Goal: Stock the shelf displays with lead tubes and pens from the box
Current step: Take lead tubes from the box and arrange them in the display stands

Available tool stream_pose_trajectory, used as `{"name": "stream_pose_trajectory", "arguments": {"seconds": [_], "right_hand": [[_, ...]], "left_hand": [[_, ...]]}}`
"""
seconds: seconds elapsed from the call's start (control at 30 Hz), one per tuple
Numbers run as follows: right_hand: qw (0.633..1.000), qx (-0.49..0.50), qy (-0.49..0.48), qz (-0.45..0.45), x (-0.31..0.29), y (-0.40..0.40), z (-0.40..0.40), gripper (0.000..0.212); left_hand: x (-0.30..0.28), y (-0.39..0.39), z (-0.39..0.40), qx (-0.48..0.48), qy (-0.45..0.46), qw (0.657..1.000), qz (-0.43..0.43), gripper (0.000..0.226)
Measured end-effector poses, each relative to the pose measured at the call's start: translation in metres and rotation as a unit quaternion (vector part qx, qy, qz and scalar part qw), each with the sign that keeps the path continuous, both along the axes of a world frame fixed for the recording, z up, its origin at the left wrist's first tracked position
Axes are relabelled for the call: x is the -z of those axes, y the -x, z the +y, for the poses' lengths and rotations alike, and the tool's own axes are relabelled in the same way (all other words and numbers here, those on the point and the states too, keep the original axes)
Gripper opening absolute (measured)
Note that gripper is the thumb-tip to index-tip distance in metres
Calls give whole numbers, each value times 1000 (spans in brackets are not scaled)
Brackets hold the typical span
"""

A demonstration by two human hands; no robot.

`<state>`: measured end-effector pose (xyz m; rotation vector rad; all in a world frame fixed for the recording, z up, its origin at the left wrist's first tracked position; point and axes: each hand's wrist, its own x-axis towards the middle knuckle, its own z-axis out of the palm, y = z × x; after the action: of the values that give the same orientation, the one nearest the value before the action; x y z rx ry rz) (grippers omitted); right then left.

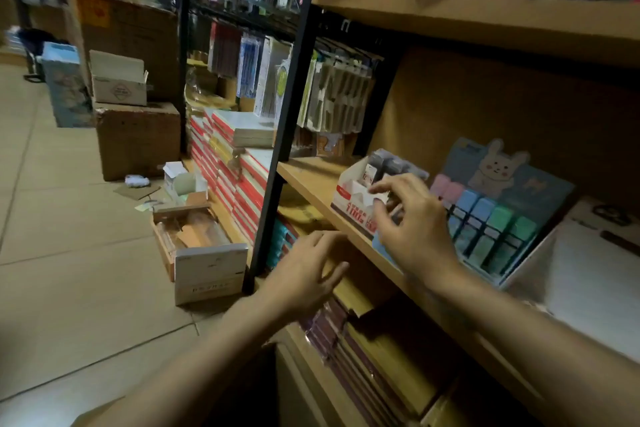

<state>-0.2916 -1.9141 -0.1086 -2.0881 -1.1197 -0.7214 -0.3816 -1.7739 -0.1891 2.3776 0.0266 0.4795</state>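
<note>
Head view: right hand (pixel 412 229) perhaps on display box (pixel 349 199).

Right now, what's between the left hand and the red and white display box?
Head view: only the bare front edge of the wooden shelf lies between the left hand and the red and white display box. The right hand rests at that box.

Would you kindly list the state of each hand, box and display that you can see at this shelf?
Right hand: fingers bent over the white and red display box, touching its top.
Left hand: open, holding nothing, below the shelf edge.
White and red display box: open-topped, partly filled at the back.
Rabbit display: upright, rows stocked.
Box on the floor: open.
</note>
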Motion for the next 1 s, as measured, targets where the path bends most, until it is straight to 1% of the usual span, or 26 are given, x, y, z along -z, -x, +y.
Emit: {"name": "stream_pose_trajectory", "arguments": {"seconds": [0.03,0.07,0.1,0.17,0.2,0.27,0.33,0.37,0.43,0.5,0.57,0.6,0.7,0.8,0.87,0.93,1.0], "right_hand": [[999,-27,-12,20,21,18,-6,13],[998,-48,-3,47,45,36,-13,12],[994,-64,26,82,72,52,-20,11],[979,-75,110,156,130,79,-34,10],[966,-73,159,193,157,90,-40,11],[929,-62,247,267,206,107,-50,12],[892,-47,288,346,243,117,-56,12],[874,-31,299,382,259,121,-56,12],[844,10,326,426,287,130,-54,17],[813,19,365,454,313,141,-50,24],[779,-15,433,454,336,150,-47,34],[763,-32,475,438,344,151,-46,39],[710,-51,599,367,359,144,-44,43],[674,-76,669,305,372,138,-48,45],[669,-100,691,257,381,137,-51,42],[676,-114,694,219,388,138,-54,36],[684,-115,686,219,392,137,-55,32]], "left_hand": [[9,10,-1,-1,13,1000,16,46],[22,22,-3,-2,30,999,41,42],[38,35,-6,-4,57,995,77,37],[80,65,-14,-22,120,978,167,30],[106,82,-18,-47,140,966,211,29],[162,115,-34,-138,168,937,274,31],[214,144,-60,-229,221,898,304,32],[237,156,-74,-252,262,877,315,32],[269,173,-100,-271,332,838,338,32],[293,186,-112,-292,345,822,347,33],[310,196,-113,-310,334,817,354,34],[317,201,-113,-308,325,816,366,35],[331,209,-115,-282,308,807,417,38],[339,207,-121,-275,311,805,423,44],[342,205,-126,-286,301,810,414,47],[343,203,-129,-287,264,825,410,46],[343,202,-130,-269,221,840,416,47]]}}
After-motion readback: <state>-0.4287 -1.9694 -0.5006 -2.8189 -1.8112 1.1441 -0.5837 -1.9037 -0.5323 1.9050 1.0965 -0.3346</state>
